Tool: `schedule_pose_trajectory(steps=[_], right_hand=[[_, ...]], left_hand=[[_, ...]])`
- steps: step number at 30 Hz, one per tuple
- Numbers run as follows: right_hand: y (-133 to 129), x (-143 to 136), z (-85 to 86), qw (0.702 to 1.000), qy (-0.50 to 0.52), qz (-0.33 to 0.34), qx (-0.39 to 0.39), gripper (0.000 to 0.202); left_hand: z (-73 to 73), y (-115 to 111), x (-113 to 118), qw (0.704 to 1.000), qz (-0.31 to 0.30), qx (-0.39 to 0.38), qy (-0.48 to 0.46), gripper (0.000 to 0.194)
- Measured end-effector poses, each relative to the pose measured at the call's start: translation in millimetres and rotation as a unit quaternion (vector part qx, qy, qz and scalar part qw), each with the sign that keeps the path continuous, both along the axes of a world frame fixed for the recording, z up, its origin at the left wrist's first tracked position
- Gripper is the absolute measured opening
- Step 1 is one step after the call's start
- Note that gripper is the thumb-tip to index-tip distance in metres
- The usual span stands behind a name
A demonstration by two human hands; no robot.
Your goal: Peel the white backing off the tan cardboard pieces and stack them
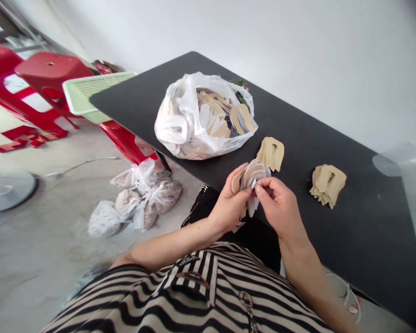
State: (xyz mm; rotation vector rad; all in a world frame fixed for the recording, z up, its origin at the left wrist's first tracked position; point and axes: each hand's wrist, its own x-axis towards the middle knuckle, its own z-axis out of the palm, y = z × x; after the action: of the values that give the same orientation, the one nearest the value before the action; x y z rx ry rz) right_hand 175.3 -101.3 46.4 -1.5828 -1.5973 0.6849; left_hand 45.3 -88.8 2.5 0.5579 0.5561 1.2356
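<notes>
My left hand is closed around a bundle of card cutouts, grey-white and tan with rounded ends, just over the table's near edge. At the bundle's right side, my right hand pinches one of the cutouts between thumb and fingers. Just beyond the hands lies a small pile of tan U-shaped cutouts. Farther right on the table sits a second tan pile. An open white plastic bag, full of loose tan and white cutouts, stands to the left of the first pile.
The black table runs along a white wall. Knotted plastic bags lie on the floor at left. Beyond them are a pale green basket and red stools. A clear plastic item is at the table's right edge.
</notes>
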Motion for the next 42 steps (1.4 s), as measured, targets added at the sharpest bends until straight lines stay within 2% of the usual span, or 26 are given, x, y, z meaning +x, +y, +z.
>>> schedule_pose_trajectory(steps=[3, 9, 14, 21, 25, 28, 31, 38, 42], right_hand=[[1.0, 0.9, -1.7, 0.999, 0.041, 0.007, -0.021, 0.013], [2.1, -1.3, -2.2, 0.999, -0.038, -0.002, 0.037, 0.009], [-3.6, -1.0, -2.6, 0.999, 0.033, -0.013, -0.017, 0.011], [-2.7, -8.7, -7.1, 0.999, 0.001, -0.051, 0.013, 0.022], [-5.7, -3.2, 0.2, 0.998, 0.000, -0.061, 0.003, 0.022], [-15.2, 14.3, 11.5, 0.998, 0.028, -0.063, -0.014, 0.022], [-24.0, 40.0, 19.1, 0.994, 0.035, -0.098, -0.022, 0.022], [-24.6, 101.8, 10.9, 0.981, 0.123, -0.149, -0.035, 0.025], [-23.3, 143.1, 10.7, 0.973, 0.151, -0.167, -0.043, 0.028]], left_hand=[[-1.0, 0.3, 0.8, 1.000, -0.003, -0.014, -0.014, 0.060], [2.8, 1.6, 1.9, 0.999, -0.004, -0.026, -0.021, 0.063], [7.7, 3.7, 2.5, 0.997, 0.008, -0.066, -0.042, 0.061], [5.1, 2.0, 6.3, 0.999, 0.026, -0.013, 0.015, 0.062], [6.9, 2.4, 4.1, 0.999, 0.012, -0.033, -0.006, 0.064], [10.3, 4.9, -0.9, 0.997, 0.012, -0.071, -0.033, 0.066], [13.2, 8.6, -5.6, 0.993, 0.018, -0.107, -0.042, 0.066], [12.8, 13.5, -6.6, 0.986, -0.011, -0.164, -0.030, 0.067], [16.3, 14.0, -5.5, 0.983, -0.021, -0.182, -0.006, 0.060]])
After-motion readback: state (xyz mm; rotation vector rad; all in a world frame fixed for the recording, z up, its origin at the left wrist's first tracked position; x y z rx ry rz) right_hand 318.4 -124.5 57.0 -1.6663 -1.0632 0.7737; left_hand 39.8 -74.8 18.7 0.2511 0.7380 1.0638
